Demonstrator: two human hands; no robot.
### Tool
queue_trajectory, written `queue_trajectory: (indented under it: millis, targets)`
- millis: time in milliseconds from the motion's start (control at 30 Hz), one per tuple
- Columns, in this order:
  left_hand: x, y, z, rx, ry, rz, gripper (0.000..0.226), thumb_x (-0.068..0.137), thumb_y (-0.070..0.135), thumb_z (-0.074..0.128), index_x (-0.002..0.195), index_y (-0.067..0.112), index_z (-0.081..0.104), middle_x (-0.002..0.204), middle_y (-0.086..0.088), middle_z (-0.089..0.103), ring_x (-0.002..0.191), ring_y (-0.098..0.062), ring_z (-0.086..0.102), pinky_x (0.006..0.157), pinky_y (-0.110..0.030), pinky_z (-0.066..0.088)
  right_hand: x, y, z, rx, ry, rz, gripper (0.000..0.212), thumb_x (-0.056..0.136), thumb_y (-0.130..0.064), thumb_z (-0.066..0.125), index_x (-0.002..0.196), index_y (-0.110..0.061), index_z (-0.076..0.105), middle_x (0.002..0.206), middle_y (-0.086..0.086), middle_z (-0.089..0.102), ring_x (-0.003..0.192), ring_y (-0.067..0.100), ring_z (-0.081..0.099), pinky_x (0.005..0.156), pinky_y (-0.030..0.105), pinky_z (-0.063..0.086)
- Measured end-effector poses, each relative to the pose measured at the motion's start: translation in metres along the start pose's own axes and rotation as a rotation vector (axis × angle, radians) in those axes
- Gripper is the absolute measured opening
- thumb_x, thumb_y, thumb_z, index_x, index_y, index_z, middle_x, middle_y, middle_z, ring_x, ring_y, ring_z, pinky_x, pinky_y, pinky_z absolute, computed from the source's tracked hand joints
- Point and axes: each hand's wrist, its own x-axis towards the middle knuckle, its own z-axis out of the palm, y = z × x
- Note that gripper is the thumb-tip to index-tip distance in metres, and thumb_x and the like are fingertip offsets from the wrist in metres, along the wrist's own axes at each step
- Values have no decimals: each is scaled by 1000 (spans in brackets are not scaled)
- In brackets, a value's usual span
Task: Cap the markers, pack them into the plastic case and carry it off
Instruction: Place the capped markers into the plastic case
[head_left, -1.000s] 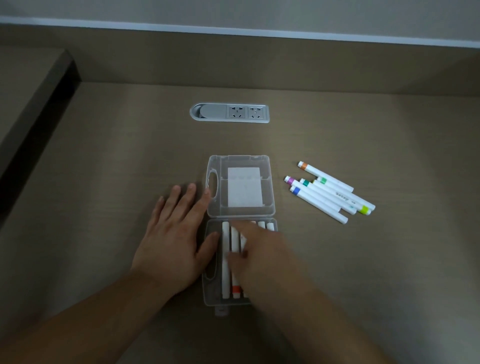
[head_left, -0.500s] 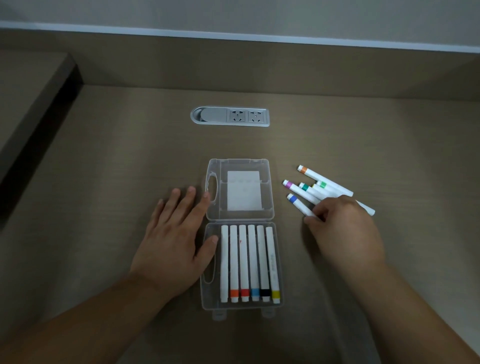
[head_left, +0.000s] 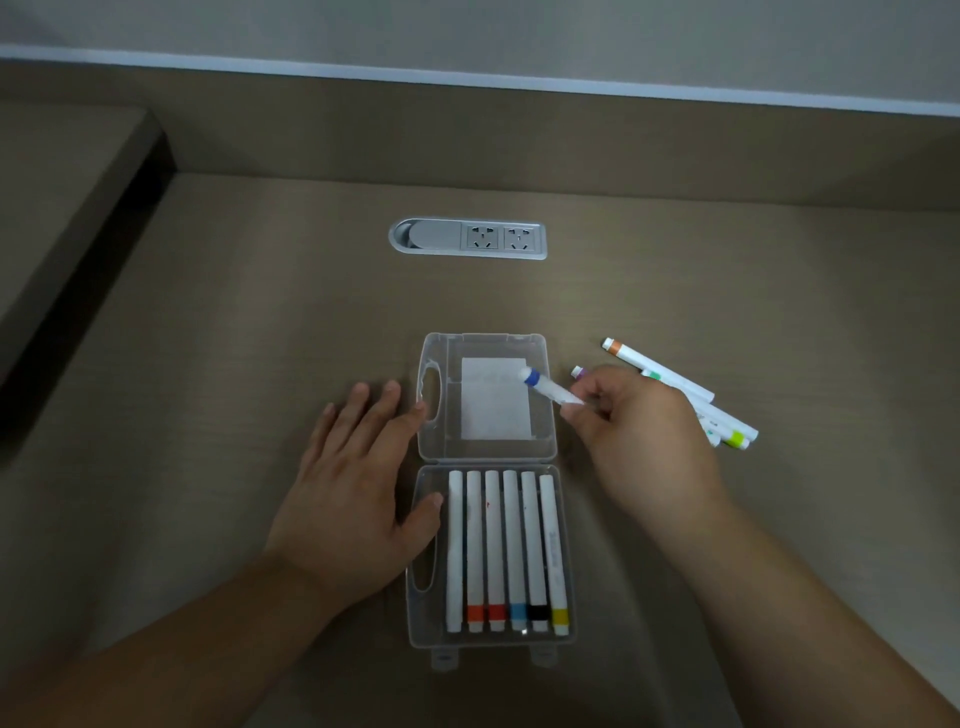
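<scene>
six markers (head_left: 506, 551) in case (head_left: 563, 530), right hand (head_left: 636, 441) holding blue-banded marker (head_left: 550, 387)

six markers (head_left: 506, 551) lie side by side in the near half of the open case (head_left: 565, 519), its lid (head_left: 543, 415) lying behind, loose markers (head_left: 691, 395) to its right, a socket strip (head_left: 467, 238) farther back

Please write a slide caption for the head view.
Right hand holds a blue-banded marker above the open plastic case.
</scene>
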Motion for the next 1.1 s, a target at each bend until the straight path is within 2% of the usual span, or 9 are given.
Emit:
queue_trajectory:
  millis: [100,167,233,333,467,600,733,900,1100]
  targets:
    - [0,0,0,11,-1,-5,84,83,67,36,157,35,13,168,5,6,154,-12,-13,126,-44,1,0,-6,4,-204,7,-185,9,88,-29,64,97,-29,68,79,-6,70,76,20,63,61,28,42]
    - [-1,0,-1,15,-2,-5,84,83,67,35,157,34,13,168,4,5,154,-12,-12,126,-43,0,-2,-9,9,-207,-1,-235,12,87,-24,63,97,-29,69,83,-4,70,79,21,63,64,30,47]
    - [-1,0,-1,15,0,-7,84,83,68,34,157,34,13,168,5,5,154,-12,-13,126,-42,-1,-4,-10,15,-166,-9,-265,16,86,-15,61,93,-28,68,81,-3,64,71,19,60,62,32,50]
    - [-1,0,-1,8,2,-4,84,83,68,34,157,35,12,168,5,4,153,-11,-14,125,-41,-3,-4,-9,19,-45,-5,-204,20,85,-9,57,92,-25,66,83,-5,56,68,11,54,62,28,46]
    - [-1,0,-1,-7,10,-2,84,83,67,38,157,34,16,168,4,7,154,-13,-10,125,-43,0,4,-8,21,83,-20,-155,18,88,-11,55,91,-23,68,78,-6,60,65,9,55,63,28,46]
    - [-1,1,-2,-12,7,2,83,83,67,36,157,35,15,168,4,6,154,-12,-12,125,-42,-2,17,-7,20,108,-90,-126,19,91,-15,57,93,-30,67,80,-8,59,61,6,55,57,16,40]
    - [-1,0,-2,-11,7,4,83,84,68,35,157,35,14,168,5,4,153,-12,-13,125,-41,-3,25,-5,22,170,-108,-56,10,90,-17,61,87,-27,63,78,-5,64,64,12,57,60,25,46]
    - [-1,0,-1,-1,12,3,83,83,68,36,157,35,14,167,5,5,153,-12,-13,125,-42,-2,27,-8,26,154,-71,-7,11,85,-16,68,84,-22,60,75,-5,65,67,15,62,62,27,50]
    - [-1,1,-2,-1,6,1,84,83,68,34,157,36,12,167,5,4,153,-11,-13,125,-43,-2,22,-13,29,134,-12,56,10,85,-17,69,79,-20,61,66,-5,65,54,6,60,56,28,51]
